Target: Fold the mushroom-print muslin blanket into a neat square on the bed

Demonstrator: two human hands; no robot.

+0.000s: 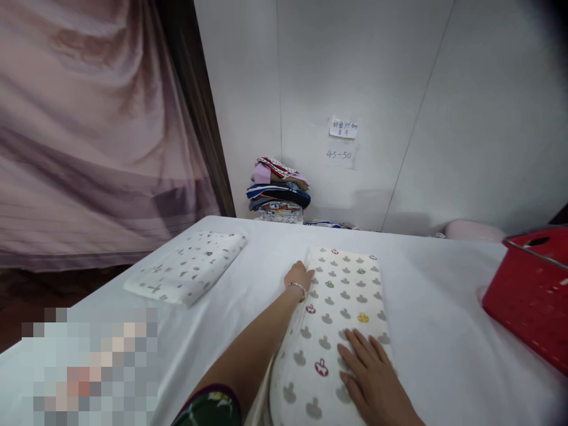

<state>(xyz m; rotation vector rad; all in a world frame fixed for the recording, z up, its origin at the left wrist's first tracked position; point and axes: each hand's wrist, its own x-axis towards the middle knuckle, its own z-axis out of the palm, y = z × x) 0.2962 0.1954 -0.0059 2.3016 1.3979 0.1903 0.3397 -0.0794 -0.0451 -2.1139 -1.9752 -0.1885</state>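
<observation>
A folded white cloth with grey, red, green and yellow rabbit-and-mushroom prints (341, 296) lies lengthwise on the white-covered table (435, 307). My left hand (299, 277), with a bracelet on the wrist, reaches along the cloth's left edge near its far corner, fingers curled on the edge. My right hand (370, 370) lies flat on the near part of the cloth, fingers stretched out and pressed on it.
A second folded white cloth with grey prints (189, 269) lies at the left. A red perforated basket (530, 293) stands at the right edge. A stack of folded clothes (277, 192) sits by the wall, under paper notes (342, 141). A pink curtain (89, 130) hangs at left.
</observation>
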